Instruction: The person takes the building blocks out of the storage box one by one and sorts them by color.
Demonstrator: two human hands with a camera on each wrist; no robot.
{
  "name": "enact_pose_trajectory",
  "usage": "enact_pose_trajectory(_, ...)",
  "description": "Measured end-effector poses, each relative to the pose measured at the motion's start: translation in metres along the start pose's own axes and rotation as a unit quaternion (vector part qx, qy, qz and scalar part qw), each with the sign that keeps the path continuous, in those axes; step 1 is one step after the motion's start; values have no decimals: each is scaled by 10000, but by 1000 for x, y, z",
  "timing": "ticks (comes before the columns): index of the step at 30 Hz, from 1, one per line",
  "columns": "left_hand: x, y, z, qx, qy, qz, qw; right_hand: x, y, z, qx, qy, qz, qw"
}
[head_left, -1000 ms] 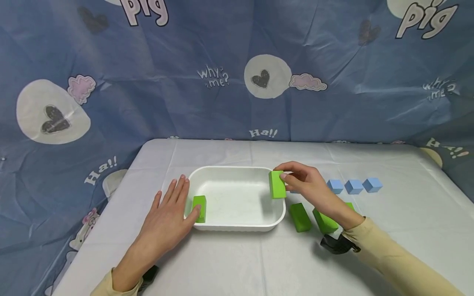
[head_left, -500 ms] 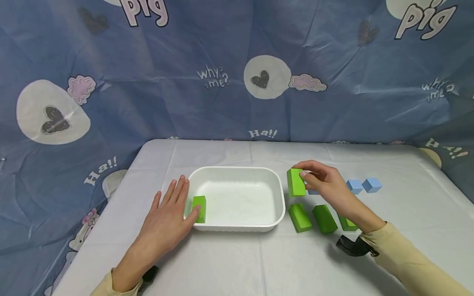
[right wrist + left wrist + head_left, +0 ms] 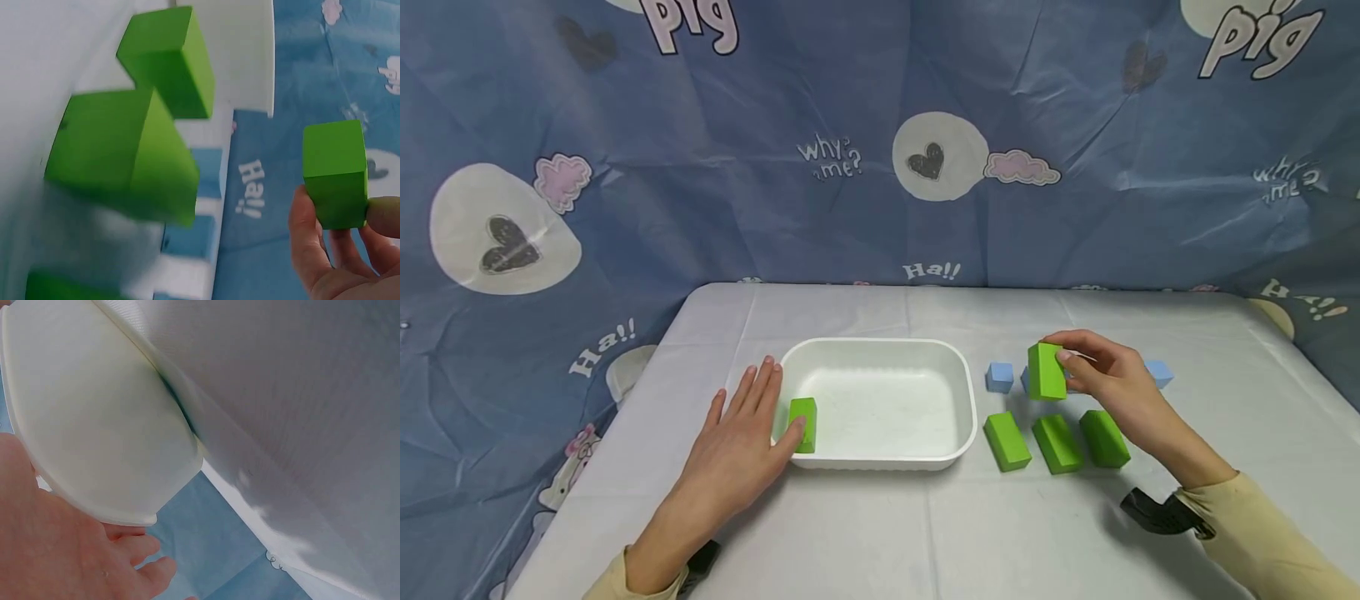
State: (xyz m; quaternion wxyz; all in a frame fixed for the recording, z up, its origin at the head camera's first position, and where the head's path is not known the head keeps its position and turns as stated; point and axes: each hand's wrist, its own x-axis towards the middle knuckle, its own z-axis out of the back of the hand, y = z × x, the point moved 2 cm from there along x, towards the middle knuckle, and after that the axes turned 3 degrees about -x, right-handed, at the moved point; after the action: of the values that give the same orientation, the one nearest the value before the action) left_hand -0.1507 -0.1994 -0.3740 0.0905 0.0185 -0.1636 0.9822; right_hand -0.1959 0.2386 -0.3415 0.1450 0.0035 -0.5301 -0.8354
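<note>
**Green block held over the row, right of the tray**

Green block [image 3: 1047, 372] is pinched upright in the right hand [image 3: 1120, 387], thumb and fingers on opposite faces, above the table [image 3: 880, 533] and just behind three green blocks [image 3: 1056, 442] lying side by side. Blue cubes [image 3: 999, 377] sit behind it, partly hidden by the hand. Left hand [image 3: 737, 446] lies flat with straight fingers against the near-left corner of the white tray [image 3: 880, 346], thumb touching a green block in tray [image 3: 803, 424].

To do it well, as I judge it: keep the pinch firm on the side faces, lower the block straight down into free space beside the row, long side parallel to the others, without nudging them or the cubes. Let go only once it rests flat. The flat left hand should steady the tray.
</note>
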Motion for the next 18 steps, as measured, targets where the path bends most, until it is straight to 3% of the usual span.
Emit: enact_pose_trajectory(18, -1, 0, 0, -32, -12, -27, 10000, -28, -24, 44, -662, -626, -246, 9955)
